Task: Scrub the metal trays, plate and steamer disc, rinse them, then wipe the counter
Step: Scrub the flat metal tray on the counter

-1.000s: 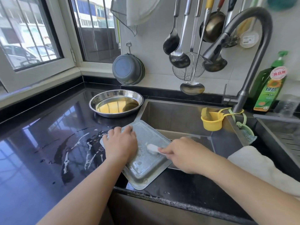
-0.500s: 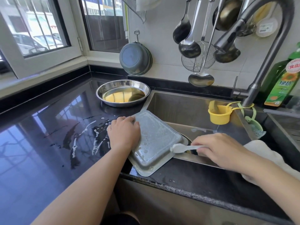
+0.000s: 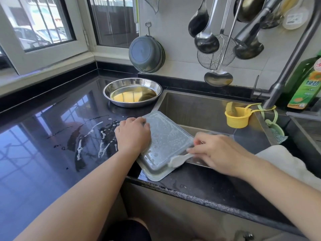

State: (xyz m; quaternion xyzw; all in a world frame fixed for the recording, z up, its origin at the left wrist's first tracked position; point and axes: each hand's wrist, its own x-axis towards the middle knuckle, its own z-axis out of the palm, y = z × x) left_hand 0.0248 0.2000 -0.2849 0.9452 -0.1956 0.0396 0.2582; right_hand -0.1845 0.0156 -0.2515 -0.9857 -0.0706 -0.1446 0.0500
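Tray (image 3: 166,140): rectangular, metal, upside down, soapy film and droplets across its flat base, rim flared at the near corner. Lying half on the black counter (image 3: 43,153), half over the near-left corner of the sink (image 3: 199,108). Left hand (image 3: 132,136) palm down on the tray's left edge, fingers curled over the far-left rim, gripping it, forearm coming in from the lower left. Right hand (image 3: 220,153) over the sink's front edge, knuckles up, blurred, fingers pinching the handle of a white brush (image 3: 178,160); brush head touching the tray's near-right edge. Round metal plate (image 3: 132,92) on the counter behind the tray, just left of the sink, holding yellowish liquid. White suds smeared on the counter (image 3: 97,141) left of the left hand. Yellow cup (image 3: 238,117) hanging inside the sink near the tap (image 3: 284,70). White cloth (image 3: 286,164) on the counter right of the right hand. Ladles (image 3: 206,39) hanging on the wall above.
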